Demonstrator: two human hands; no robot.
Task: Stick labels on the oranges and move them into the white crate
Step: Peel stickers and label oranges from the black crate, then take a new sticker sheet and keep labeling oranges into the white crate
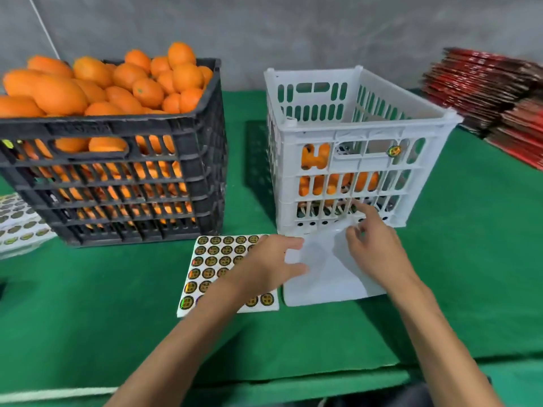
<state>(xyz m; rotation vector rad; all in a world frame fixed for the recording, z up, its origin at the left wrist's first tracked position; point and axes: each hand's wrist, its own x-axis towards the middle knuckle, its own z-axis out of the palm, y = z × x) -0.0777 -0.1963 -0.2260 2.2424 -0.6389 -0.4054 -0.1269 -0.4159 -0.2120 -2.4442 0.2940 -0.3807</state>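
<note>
A black crate [188, 136] heaped with oranges [126, 80] stands at the left. To its right the white crate [346, 160] holds a few oranges [314, 160] low inside, and one round label [394, 151] sticks to its front wall. A sheet of round gold labels [211, 265] lies flat on the green table in front of the crates. Beside it is a blank white backing sheet [329, 277]. My left hand [273, 259] rests over both sheets with its fingers spread. My right hand [376, 245] hovers over the white sheet's far edge, fingers apart, holding nothing.
More label sheets [17, 224] lie at the left edge behind the black crate. A stack of red flattened cartons [493, 89] fills the back right. The green table cover [470, 259] ends at a near edge [264, 389] by my body.
</note>
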